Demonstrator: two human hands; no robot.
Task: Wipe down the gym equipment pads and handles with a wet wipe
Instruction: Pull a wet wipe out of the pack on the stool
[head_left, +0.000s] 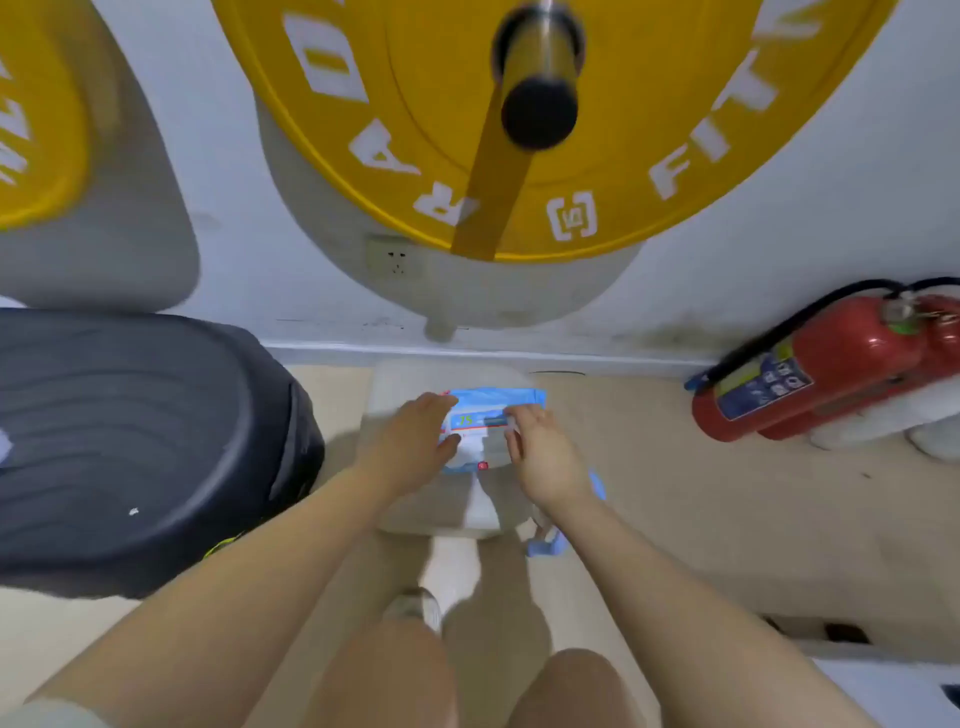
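Observation:
A blue and white pack of wet wipes (493, 402) lies on a small pale stool (395, 384) near the wall. My left hand (415, 441) holds the pack's left side, thumb and fingers curled around its edge. My right hand (540, 447) is at the pack's right side, its fingertips pinching at the lid flap on top. The frame is blurred, so whether a wipe is out of the pack cannot be told. A yellow weight plate (571, 130) on a steel bar sleeve (540, 67) hangs close overhead.
A dark padded machine part (135, 441) fills the left. Red fire extinguishers (841, 364) lie by the wall at right. A second yellow plate (36, 114) sits top left. A wall socket (395, 260) is below the plate. My legs and a shoe (415, 608) are below.

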